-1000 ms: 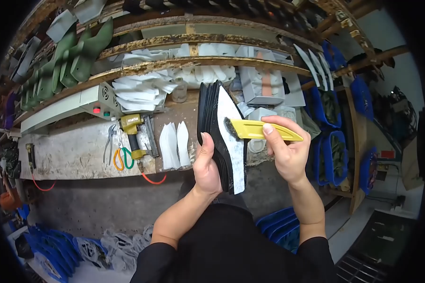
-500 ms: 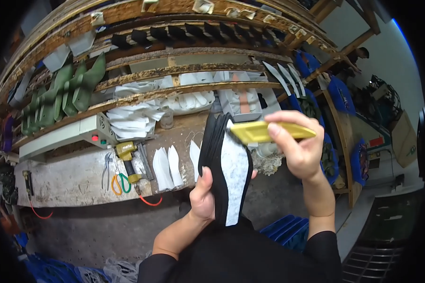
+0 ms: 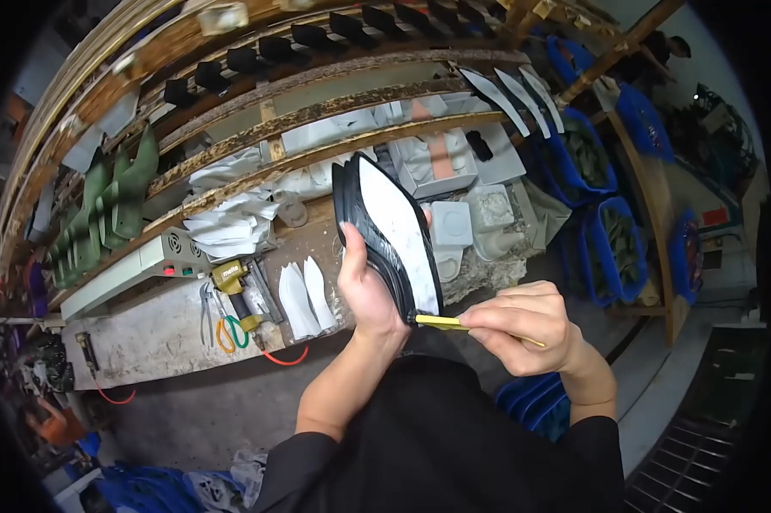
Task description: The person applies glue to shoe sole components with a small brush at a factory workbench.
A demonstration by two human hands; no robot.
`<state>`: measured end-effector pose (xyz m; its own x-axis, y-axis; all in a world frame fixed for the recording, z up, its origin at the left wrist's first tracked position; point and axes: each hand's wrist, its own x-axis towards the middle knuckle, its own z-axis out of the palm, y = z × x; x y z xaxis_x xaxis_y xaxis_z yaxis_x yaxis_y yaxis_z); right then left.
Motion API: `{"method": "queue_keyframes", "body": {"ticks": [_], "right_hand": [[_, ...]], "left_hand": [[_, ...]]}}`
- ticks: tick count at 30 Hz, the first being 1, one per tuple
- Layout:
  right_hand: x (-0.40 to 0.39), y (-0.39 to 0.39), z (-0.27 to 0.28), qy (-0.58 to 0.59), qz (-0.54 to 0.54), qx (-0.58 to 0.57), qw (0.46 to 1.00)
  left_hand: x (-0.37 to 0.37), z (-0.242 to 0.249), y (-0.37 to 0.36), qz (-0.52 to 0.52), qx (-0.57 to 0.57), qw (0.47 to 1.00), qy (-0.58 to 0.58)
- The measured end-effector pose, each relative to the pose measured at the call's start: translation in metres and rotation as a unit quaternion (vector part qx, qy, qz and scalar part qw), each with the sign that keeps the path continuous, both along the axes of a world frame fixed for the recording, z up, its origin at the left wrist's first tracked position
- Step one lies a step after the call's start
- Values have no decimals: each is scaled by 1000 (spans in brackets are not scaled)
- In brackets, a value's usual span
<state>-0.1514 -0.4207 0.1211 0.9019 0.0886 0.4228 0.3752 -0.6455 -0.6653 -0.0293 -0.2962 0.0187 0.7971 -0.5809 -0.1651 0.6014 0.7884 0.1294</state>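
My left hand (image 3: 370, 295) is wrapped round a stack of black sole-shaped pieces (image 3: 370, 244), held up in front of my body. A long white insole-shaped piece (image 3: 398, 224) lies on the face of the top one. In my right hand (image 3: 522, 327) I grip a yellow-handled brush (image 3: 441, 321) between thumb and fingers. Its dark bristle end touches the lower, narrow end of the stack, beside the white piece's bottom edge. On the bench behind my left hand lie loose white insole-shaped pieces (image 3: 305, 299).
Left on the bench (image 3: 146, 338) lie an olive air tool (image 3: 236, 289), scissors (image 3: 230, 335) and pliers (image 3: 206, 313). White tubs (image 3: 451, 224) stand behind the stack. Wooden racks (image 3: 317, 111) hold black and green pieces. Blue baskets (image 3: 620, 248) line the right. A co-worker (image 3: 663, 56) is far right.
The brush has travelled from the upper tip of the stack down to its lower end. My left hand and the stack sit higher, and the white piece looks smoother and whiter. The view has shifted.
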Motion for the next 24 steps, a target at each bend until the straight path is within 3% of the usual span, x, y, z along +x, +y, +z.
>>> {"method": "queue_keyframes", "body": {"ticks": [1, 3, 4, 5, 6, 8, 11, 17, 22, 24], "right_hand": [[-4, -9, -5, 4, -7, 24, 1000], [-19, -43, -4, 51, -23, 243, 968], [-17, -58, -12, 48, -22, 249, 967], [-14, -71, -22, 40, -86, 433, 897], [-11, -81, -31, 30, -148, 598, 787], [7, -95, -46, 178, -154, 462, 855], [31, -90, -48, 291, -200, 273, 895], [57, -110, -78, 258, -273, 144, 915], [81, -144, -86, 190, -369, 127, 901], [97, -171, -109, 165, -395, 55, 902]], "left_hand": [[4, -1, -11, 19, 10, 1000, 12], [15, -2, -36, 27, 15, 999, 4], [21, -2, -48, 40, 9, 999, -1], [26, -3, -59, 53, 2, 999, -7], [29, -5, -69, 63, -3, 998, -12], [34, -9, -88, 80, 33, 995, -48], [40, -20, -114, 139, 118, 973, -141], [54, -46, -147, 191, 202, 948, -156], [111, -53, -174, 103, 212, 950, -206], [141, -57, -180, 59, 201, 958, -197]]}}
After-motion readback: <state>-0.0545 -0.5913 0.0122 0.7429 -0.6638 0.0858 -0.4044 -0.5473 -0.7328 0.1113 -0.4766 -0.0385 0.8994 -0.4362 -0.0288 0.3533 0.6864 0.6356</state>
